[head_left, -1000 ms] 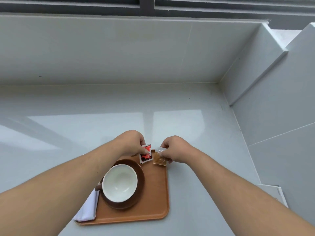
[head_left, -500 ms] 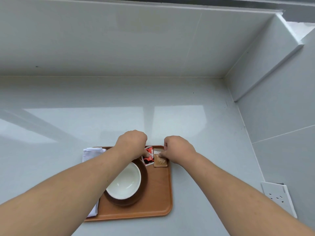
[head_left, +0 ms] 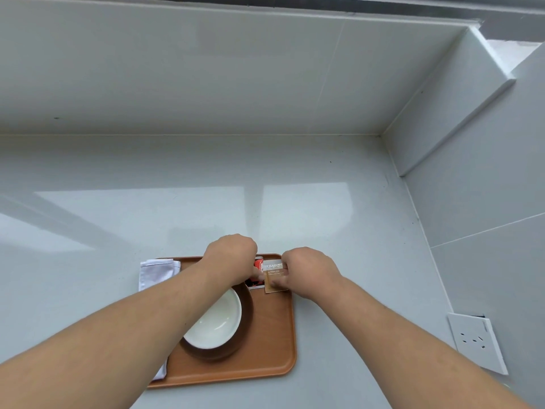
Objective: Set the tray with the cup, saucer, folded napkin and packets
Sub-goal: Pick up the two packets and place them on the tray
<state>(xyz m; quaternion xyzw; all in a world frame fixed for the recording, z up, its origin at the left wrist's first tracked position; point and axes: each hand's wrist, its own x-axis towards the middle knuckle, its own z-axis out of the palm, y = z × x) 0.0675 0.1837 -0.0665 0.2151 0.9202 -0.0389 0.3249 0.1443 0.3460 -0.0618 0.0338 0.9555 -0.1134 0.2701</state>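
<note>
Two packets, one per hand, both pressed flat at the far right corner of the tray [head_left: 274,361]. My left hand [head_left: 231,259] has its fingers curled down onto the red packet [head_left: 258,265]; the fingertips are hidden under the knuckles, so I cannot tell whether it pinches or only pins it. My right hand [head_left: 309,273] closes thumb and forefinger narrowly on the near edge of the tan packet [head_left: 274,277], which lies on the tray floor just beside the red one, edges touching or nearly so.

Change from a second ago: both packets were tilted and held slightly off the surface; now they lie down, squared up side by side. I read that as placement done, and only letting go left.

Outward: cup [head_left: 216,321] sits in the dark saucer [head_left: 246,308] mid-tray, partly under my left forearm. Folded napkin [head_left: 157,273] lies along the left edge, overhanging the rim at its far end. Tray rests on a pale counter [head_left: 177,208]; wall socket [head_left: 474,340] well off to the right.

All four items look on board.
</note>
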